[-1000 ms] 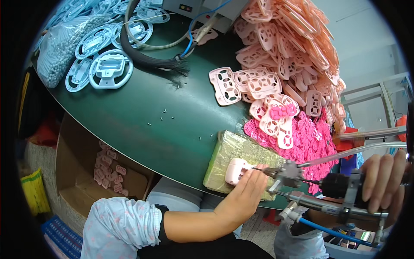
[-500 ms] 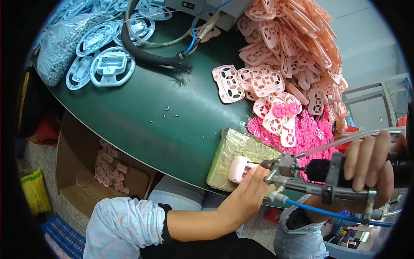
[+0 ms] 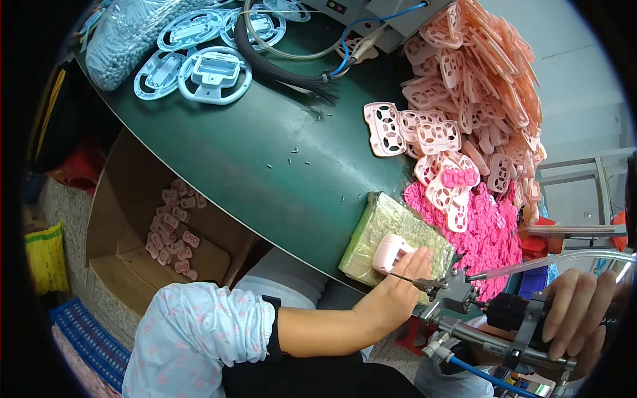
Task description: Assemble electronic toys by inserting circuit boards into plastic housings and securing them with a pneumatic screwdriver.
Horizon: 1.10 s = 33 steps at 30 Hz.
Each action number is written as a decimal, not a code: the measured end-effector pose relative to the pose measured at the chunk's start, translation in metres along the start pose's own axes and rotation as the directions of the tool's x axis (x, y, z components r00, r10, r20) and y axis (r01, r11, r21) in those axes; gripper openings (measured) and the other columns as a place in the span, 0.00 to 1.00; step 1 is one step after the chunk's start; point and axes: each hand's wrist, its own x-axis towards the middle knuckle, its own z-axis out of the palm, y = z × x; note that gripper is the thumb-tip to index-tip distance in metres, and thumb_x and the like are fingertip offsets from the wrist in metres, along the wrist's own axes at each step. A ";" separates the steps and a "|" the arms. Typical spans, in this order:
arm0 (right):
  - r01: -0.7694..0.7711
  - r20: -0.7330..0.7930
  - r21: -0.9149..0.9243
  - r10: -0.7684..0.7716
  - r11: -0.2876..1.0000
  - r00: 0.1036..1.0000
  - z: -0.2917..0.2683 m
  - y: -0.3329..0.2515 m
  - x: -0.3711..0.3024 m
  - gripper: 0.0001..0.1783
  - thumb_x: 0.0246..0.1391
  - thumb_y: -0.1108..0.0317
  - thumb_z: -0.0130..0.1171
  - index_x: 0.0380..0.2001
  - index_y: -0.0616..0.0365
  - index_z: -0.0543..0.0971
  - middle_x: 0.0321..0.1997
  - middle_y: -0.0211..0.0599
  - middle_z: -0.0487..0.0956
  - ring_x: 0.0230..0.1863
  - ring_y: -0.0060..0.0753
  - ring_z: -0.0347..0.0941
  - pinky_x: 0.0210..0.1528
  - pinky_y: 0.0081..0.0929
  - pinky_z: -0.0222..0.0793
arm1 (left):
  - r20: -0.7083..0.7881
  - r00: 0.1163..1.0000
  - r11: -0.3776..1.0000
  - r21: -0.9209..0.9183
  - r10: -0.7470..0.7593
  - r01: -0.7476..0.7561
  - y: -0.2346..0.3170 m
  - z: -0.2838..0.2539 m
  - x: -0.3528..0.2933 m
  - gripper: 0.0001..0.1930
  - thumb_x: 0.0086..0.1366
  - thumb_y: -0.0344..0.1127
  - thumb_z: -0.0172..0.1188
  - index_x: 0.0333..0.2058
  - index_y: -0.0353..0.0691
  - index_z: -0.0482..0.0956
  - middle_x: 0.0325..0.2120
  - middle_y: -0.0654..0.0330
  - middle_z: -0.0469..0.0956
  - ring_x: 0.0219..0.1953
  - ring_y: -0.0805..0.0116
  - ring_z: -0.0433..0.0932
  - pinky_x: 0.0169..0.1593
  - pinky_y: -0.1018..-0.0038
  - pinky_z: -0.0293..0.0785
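Nearest the wearer, the left hand (image 3: 397, 288) lies with its fingers together against a pale pink housing (image 3: 387, 255) on a film-wrapped block (image 3: 362, 251); its thumb is hidden, so whether it pinches cannot be told. The right hand (image 3: 577, 315) is curled around a hose-fed driver (image 3: 509, 312), whose thin bit (image 3: 403, 277) overlaps the left fingers in view, its tip near the housing. A slipping bit could scratch the housing or nick those fingers; slack finger pressure could let the housing skid on the film. Left of the knees, an open cardboard box (image 3: 109, 265) contains small pink pieces (image 3: 167, 232). Beyond, across the green table (image 3: 318, 199), a clear bag (image 3: 129, 43) is packed with small grey-blue parts.
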 end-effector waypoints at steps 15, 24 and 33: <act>-0.110 -0.513 -0.091 0.048 0.990 0.857 0.026 0.013 0.008 0.10 0.63 0.67 0.48 0.27 0.55 0.65 0.19 0.27 0.66 0.20 0.21 0.66 0.30 0.17 0.68 | 0.322 0.938 0.979 -0.192 0.128 -0.068 -0.016 -0.031 0.005 0.29 0.59 0.31 0.48 0.60 0.26 0.61 0.64 0.38 0.55 0.69 0.47 0.51 0.70 0.57 0.44; 0.208 -0.911 -0.261 -0.311 0.943 0.270 -0.020 -0.045 0.011 0.25 0.59 0.72 0.46 0.59 0.67 0.64 0.29 0.43 0.73 0.26 0.35 0.72 0.26 0.37 0.72 | 0.146 0.970 0.911 -0.393 0.194 -0.123 -0.069 -0.077 0.002 0.27 0.52 0.25 0.57 0.54 0.30 0.68 0.44 0.45 0.70 0.51 0.48 0.69 0.62 0.52 0.57; -0.178 -0.688 -0.334 -0.111 0.925 0.717 -0.069 -0.035 -0.051 0.27 0.62 0.75 0.44 0.62 0.70 0.53 0.22 0.30 0.61 0.19 0.21 0.65 0.27 0.21 0.69 | 0.433 0.891 0.961 -0.161 -0.136 0.224 -0.131 -0.189 0.029 0.49 0.40 0.50 0.76 0.60 0.39 0.65 0.59 0.51 0.66 0.66 0.46 0.56 0.66 0.40 0.42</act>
